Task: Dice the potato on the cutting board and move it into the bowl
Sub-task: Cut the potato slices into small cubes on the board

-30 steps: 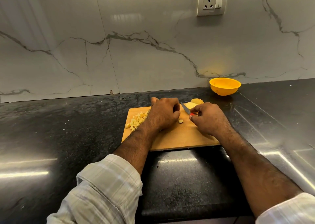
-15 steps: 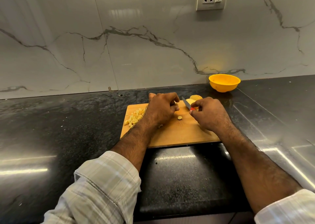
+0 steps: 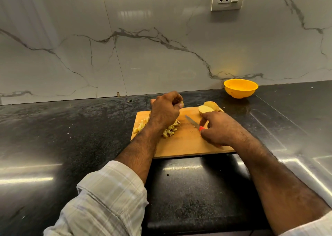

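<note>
Head view: left hand [image 3: 164,110] pinches potato bit, mostly hidden; right hand [image 3: 218,128] grips knife [image 3: 193,122], handle covered.

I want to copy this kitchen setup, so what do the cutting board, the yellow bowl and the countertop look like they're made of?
The cutting board looks like wood or bamboo, matte tan with a faint grain. The yellow bowl seems to be plastic: uniform colour, soft sheen. The countertop looks like polished dark stone, perhaps granite, speckled and mirroring the lights.
</note>
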Tool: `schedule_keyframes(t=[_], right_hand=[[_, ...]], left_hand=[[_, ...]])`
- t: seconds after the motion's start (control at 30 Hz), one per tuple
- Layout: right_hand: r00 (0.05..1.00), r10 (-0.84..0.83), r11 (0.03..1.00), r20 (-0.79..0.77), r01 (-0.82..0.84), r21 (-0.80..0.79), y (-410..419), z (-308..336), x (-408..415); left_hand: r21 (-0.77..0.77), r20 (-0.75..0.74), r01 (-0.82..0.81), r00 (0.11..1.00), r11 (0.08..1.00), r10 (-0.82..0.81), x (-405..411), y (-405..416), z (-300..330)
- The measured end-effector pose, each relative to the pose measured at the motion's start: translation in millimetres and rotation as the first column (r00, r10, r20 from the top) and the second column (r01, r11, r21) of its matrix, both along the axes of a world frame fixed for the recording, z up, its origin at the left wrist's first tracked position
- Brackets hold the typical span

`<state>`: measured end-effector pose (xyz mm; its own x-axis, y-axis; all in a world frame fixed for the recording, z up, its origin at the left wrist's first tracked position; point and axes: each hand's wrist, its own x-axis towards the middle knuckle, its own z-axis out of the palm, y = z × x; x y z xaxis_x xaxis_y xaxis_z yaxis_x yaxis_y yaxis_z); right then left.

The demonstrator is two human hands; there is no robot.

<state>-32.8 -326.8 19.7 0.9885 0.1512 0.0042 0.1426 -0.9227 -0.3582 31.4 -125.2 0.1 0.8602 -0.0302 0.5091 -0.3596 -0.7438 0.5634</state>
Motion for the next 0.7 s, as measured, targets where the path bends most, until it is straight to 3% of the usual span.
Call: schedule_keyframes(t=[0.1, 0.2, 0.27, 0.37, 0.7], right_hand=[[0.997, -0.068, 0.996, 0.031, 0.070, -0.057, -7, 2, 2], [0.993, -0.082, 0.997, 0.087, 0.082, -0.001, -8, 1, 2], [0.992, -0.069, 0.998, 0.104, 0.068, 0.018, -3, 0, 1], [0.993, -0.053, 0.999, 0.108, 0.053, 0.004, 2, 0, 1], [0.996, 0.017, 1.000, 0.087, -0.015, -0.020, 15, -2, -3]], left_hand=[[-0.045, -0.140, 0.098, 0.985, 0.994, -0.103, 1, -5, -3], [0.144, -0.247, 0.106, 0.967, 0.984, -0.068, -3, -11, -4], [0.304, -0.256, 0.082, 0.967, 0.949, -0.002, -7, -12, -1], [0.426, -0.264, 0.066, 0.963, 0.902, 0.055, -7, -8, 5], [0.535, -0.283, 0.076, 0.954, 0.842, 0.093, -5, -11, 9]])
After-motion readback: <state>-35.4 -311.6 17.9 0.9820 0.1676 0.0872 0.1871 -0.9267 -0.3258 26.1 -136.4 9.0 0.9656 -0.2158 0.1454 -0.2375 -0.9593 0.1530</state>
